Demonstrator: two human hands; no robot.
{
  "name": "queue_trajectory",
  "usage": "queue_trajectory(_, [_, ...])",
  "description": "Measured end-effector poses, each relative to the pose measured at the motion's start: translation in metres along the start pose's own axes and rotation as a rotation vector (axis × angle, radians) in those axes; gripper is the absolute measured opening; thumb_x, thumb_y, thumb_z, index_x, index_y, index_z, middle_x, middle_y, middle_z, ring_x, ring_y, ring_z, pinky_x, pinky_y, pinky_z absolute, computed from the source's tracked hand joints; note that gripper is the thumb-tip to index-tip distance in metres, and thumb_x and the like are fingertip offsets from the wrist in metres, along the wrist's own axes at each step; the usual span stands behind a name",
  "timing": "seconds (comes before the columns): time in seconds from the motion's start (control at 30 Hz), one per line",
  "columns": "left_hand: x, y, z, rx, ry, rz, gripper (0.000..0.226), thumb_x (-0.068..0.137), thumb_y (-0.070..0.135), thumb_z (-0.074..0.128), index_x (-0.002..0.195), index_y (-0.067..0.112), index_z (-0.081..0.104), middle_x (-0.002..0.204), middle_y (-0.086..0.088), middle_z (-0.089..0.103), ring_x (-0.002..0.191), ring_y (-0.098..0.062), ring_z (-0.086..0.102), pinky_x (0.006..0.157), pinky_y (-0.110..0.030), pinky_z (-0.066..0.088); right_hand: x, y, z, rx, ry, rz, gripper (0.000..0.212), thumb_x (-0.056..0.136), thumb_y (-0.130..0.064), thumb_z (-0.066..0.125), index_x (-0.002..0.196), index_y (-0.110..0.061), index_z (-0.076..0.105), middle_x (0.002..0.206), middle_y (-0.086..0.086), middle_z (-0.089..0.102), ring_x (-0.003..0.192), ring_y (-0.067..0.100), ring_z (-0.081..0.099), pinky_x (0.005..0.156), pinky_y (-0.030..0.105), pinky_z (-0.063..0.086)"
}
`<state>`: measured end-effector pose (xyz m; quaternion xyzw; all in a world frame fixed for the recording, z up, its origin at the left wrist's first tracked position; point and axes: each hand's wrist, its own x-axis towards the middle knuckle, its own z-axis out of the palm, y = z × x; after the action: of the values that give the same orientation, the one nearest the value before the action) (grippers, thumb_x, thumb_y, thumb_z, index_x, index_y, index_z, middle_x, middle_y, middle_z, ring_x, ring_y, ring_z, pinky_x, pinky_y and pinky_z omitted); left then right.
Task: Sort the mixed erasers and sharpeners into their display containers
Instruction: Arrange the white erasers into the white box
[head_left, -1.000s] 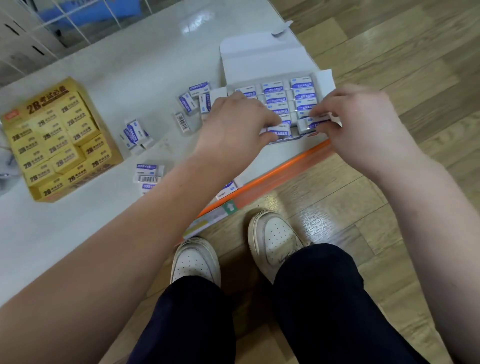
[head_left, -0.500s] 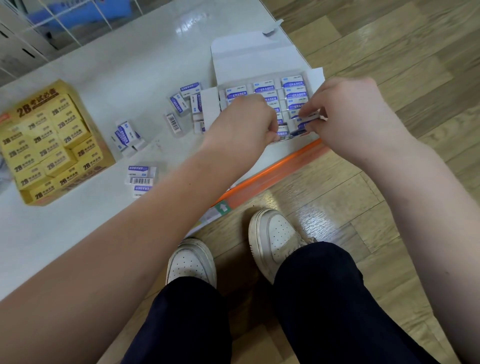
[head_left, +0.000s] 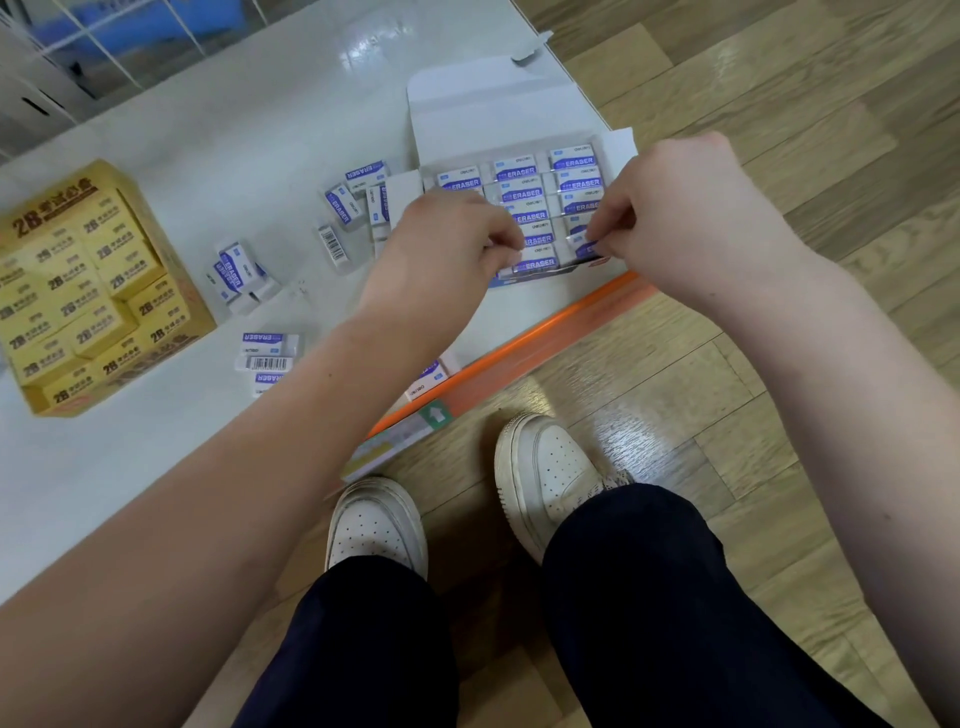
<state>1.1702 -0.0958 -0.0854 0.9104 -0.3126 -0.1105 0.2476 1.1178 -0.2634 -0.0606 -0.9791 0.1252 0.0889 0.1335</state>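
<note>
Head view: both hands worked at the white eraser box.

From the head camera, the open white display box (head_left: 467, 104) lay on the white table (head_left: 249, 114), just beside its orange edge strip (head_left: 545, 343), with blue-and-white erasers packed in rows inside. The right hand (head_left: 691, 218) pinched one eraser (head_left: 582, 243) between thumb and fingertips at the box's near right corner. The left hand (head_left: 441, 244) hovered over the box's left column with fingers curled; whether it grasped anything could not be told. Loose erasers (head_left: 343, 202) lay scattered on the table left of the box, and a yellow box (head_left: 179, 283) of 2B erasers sat farther left.
</note>
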Motion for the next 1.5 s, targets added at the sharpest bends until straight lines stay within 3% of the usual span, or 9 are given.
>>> queue_trajectory(0.27, [-0.002, -0.003, -0.002, 0.018, -0.011, 0.009, 0.021, 0.091, 0.021, 0.06, 0.109, 0.021, 0.071, 0.106, 0.002, 0.065, 0.105, -0.014, 0.053, 0.076, -0.014, 0.027, 0.008, 0.001, 0.002, 0.029, -0.06, 0.017, 0.027, 0.079, -0.018, 0.07, 0.07, -0.042, 0.061, 0.099, 0.012, 0.059, 0.071, 0.026, 0.054, 0.052, 0.017, 0.025])
queue_trajectory(0.43, [0.004, -0.001, -0.005, 0.022, -0.079, 0.016, 0.022, 0.088, 0.026, 0.064, 0.109, 0.026, 0.07, 0.107, 0.006, 0.063, 0.094, -0.005, 0.05, 0.07, -0.011, 0.022, 0.005, 0.001, -0.007, 0.04, -0.061, 0.058, 0.034, 0.072, -0.026, 0.076, 0.051, -0.038, 0.052, 0.085, 0.003, 0.063, 0.08, 0.02, 0.053, 0.072, 0.029, 0.044])
queue_trajectory(0.6, [0.008, 0.001, -0.011, 0.011, -0.128, 0.005, 0.022, 0.086, 0.026, 0.066, 0.108, 0.026, 0.069, 0.097, 0.008, 0.059, 0.088, -0.004, 0.048, 0.073, -0.01, 0.027, 0.015, -0.01, -0.019, -0.047, -0.13, 0.055, 0.027, 0.066, -0.025, 0.081, 0.056, -0.033, 0.058, 0.091, 0.004, 0.062, 0.09, 0.025, 0.057, 0.068, 0.033, 0.043])
queue_trajectory(0.73, [0.004, 0.003, -0.013, -0.026, -0.124, 0.041, 0.03, 0.085, 0.043, 0.064, 0.107, 0.024, 0.07, 0.103, 0.006, 0.062, 0.1, -0.009, 0.052, 0.075, -0.015, 0.028, 0.005, 0.008, -0.007, 0.01, -0.038, -0.071, 0.008, 0.08, -0.028, 0.069, 0.081, -0.035, 0.071, 0.092, -0.001, 0.067, 0.09, 0.025, 0.053, 0.089, 0.042, 0.042])
queue_trajectory(0.83, [-0.007, -0.003, -0.006, 0.05, -0.088, 0.078, 0.044, 0.08, 0.048, 0.067, 0.118, 0.024, 0.064, 0.12, 0.008, 0.056, 0.117, -0.011, 0.043, 0.084, -0.013, 0.022, -0.022, 0.025, 0.015, 0.178, 0.156, -0.123, 0.019, 0.085, -0.029, 0.06, 0.099, -0.029, 0.072, 0.109, -0.009, 0.066, 0.099, 0.028, 0.056, 0.086, 0.036, 0.039])
queue_trajectory(0.93, [-0.012, -0.008, 0.002, 0.066, 0.033, 0.12, 0.032, 0.083, 0.031, 0.07, 0.111, 0.018, 0.067, 0.114, 0.003, 0.061, 0.114, -0.018, 0.047, 0.088, -0.018, 0.028, -0.033, 0.034, 0.03, 0.215, 0.207, -0.142, 0.033, 0.078, -0.04, 0.06, 0.108, -0.027, 0.069, 0.119, -0.015, 0.061, 0.105, 0.026, 0.056, 0.086, 0.038, 0.039])
queue_trajectory(1.1, [-0.014, -0.012, 0.01, 0.088, 0.146, 0.156, 0.023, 0.079, 0.025, 0.065, 0.096, 0.012, 0.072, 0.097, -0.002, 0.067, 0.095, -0.029, 0.059, 0.081, -0.033, 0.046, -0.022, 0.022, 0.039, 0.188, 0.328, -0.085, 0.029, 0.074, -0.031, 0.073, 0.102, -0.025, 0.071, 0.108, -0.009, 0.063, 0.095, 0.028, 0.049, 0.08, 0.046, 0.045])
queue_trajectory(1.27, [-0.014, -0.01, 0.01, 0.094, 0.106, 0.163, 0.024, 0.079, 0.026, 0.063, 0.095, 0.01, 0.071, 0.098, -0.004, 0.067, 0.096, -0.03, 0.059, 0.081, -0.04, 0.048, -0.024, 0.018, 0.043, 0.187, 0.371, -0.056, 0.022, 0.077, -0.027, 0.07, 0.097, -0.022, 0.071, 0.105, -0.007, 0.064, 0.094, 0.03, 0.049, 0.078, 0.047, 0.047])
queue_trajectory(1.5, [-0.034, -0.035, -0.017, -0.025, 0.241, 0.056, 0.03, 0.085, 0.031, 0.064, 0.111, 0.017, 0.067, 0.115, 0.001, 0.063, 0.111, -0.014, 0.053, 0.095, -0.02, 0.034, -0.032, -0.01, 0.05, 0.238, 0.467, -0.18, 0.024, 0.078, -0.029, 0.066, 0.1, -0.022, 0.072, 0.102, -0.004, 0.064, 0.096, 0.028, 0.053, 0.078, 0.039, 0.041])
